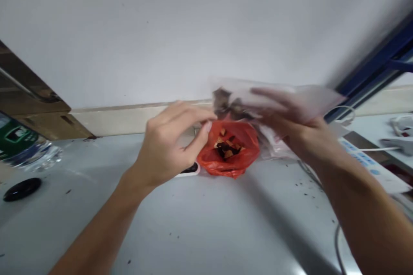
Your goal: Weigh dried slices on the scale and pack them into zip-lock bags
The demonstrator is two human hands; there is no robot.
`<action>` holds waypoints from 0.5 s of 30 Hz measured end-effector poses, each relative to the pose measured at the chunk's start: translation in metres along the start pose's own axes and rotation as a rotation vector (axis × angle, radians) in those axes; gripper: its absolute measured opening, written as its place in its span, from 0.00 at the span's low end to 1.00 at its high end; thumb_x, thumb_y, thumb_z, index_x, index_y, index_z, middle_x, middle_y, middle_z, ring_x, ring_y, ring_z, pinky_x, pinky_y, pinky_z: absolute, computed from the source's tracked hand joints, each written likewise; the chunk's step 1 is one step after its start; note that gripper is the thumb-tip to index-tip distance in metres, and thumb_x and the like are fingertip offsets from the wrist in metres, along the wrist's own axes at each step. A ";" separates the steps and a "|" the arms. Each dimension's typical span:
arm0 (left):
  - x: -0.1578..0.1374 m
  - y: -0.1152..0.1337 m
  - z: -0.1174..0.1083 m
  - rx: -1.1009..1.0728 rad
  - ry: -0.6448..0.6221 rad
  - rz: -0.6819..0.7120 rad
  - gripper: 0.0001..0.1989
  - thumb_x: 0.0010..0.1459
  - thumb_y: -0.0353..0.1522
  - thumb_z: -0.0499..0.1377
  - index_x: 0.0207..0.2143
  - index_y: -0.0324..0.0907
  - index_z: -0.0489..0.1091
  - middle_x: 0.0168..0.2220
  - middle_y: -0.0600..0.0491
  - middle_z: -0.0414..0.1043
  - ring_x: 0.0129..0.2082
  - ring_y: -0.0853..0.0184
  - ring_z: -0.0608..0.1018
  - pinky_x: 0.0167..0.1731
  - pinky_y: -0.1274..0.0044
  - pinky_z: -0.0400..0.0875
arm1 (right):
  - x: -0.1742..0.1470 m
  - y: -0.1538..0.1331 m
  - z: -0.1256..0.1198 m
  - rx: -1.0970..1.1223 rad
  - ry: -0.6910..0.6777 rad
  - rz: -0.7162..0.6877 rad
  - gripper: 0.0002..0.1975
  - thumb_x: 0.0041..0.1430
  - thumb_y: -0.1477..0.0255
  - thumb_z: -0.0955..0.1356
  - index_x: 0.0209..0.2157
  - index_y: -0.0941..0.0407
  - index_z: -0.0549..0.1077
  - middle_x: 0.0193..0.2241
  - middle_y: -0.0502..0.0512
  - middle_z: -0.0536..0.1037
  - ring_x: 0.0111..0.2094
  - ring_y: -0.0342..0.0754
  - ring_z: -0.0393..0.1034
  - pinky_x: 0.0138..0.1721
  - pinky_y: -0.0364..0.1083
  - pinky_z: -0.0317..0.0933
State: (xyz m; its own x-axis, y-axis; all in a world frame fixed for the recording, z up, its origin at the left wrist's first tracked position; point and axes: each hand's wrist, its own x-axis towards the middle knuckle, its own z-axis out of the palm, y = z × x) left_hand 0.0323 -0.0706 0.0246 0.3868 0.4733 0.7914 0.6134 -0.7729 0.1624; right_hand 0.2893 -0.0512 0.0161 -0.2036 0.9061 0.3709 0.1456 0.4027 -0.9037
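A red plastic bag [206, 161] stands with its mouth wide, and brown and dark dried pieces [228, 149] lie inside it. My left hand [172, 139] is at the bag's left rim, thumb and forefinger pinching its edge. Above the far right side of the red bag, my right hand [290, 116] grips a clear plastic bag [254, 86], blurred by motion. Dark, lumpy dried pieces [230, 105] are in the clear bag's left end, over the red bag's back rim. The fingers of my right hand are partly behind the film.
A white-edged device [189, 170] lies partly under my left hand. On the left are a green-labelled bottle [26, 142] and a black oval object [22, 189]. A white power strip [371, 165] and cables lie right. Dark crumbs dot the table [206, 232]; a wall rises behind.
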 end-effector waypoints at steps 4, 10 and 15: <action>0.006 0.002 0.038 -0.153 -0.216 0.050 0.10 0.68 0.24 0.58 0.39 0.43 0.79 0.34 0.54 0.84 0.33 0.66 0.82 0.35 0.75 0.75 | -0.010 0.003 -0.055 -0.375 0.453 -0.158 0.17 0.68 0.69 0.68 0.57 0.52 0.78 0.57 0.63 0.83 0.63 0.59 0.75 0.69 0.61 0.62; 0.018 0.013 0.077 -0.125 -0.484 0.031 0.13 0.67 0.23 0.56 0.36 0.43 0.79 0.29 0.56 0.79 0.27 0.68 0.77 0.30 0.76 0.69 | -0.023 0.061 -0.103 -1.033 0.055 -0.060 0.29 0.63 0.66 0.68 0.66 0.47 0.74 0.71 0.63 0.68 0.73 0.69 0.58 0.72 0.72 0.50; 0.019 0.013 0.082 -0.116 -0.511 -0.003 0.13 0.67 0.24 0.55 0.35 0.44 0.78 0.29 0.56 0.79 0.27 0.67 0.77 0.30 0.76 0.68 | -0.029 0.075 -0.101 -0.956 -0.103 0.070 0.41 0.65 0.45 0.65 0.73 0.50 0.65 0.76 0.67 0.58 0.76 0.70 0.51 0.71 0.72 0.52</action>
State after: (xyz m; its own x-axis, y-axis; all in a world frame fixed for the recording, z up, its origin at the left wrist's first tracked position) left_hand 0.1041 -0.0375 -0.0065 0.6895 0.5992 0.4068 0.5463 -0.7991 0.2512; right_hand 0.4039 -0.0338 -0.0411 -0.2415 0.9345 0.2614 0.8786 0.3250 -0.3499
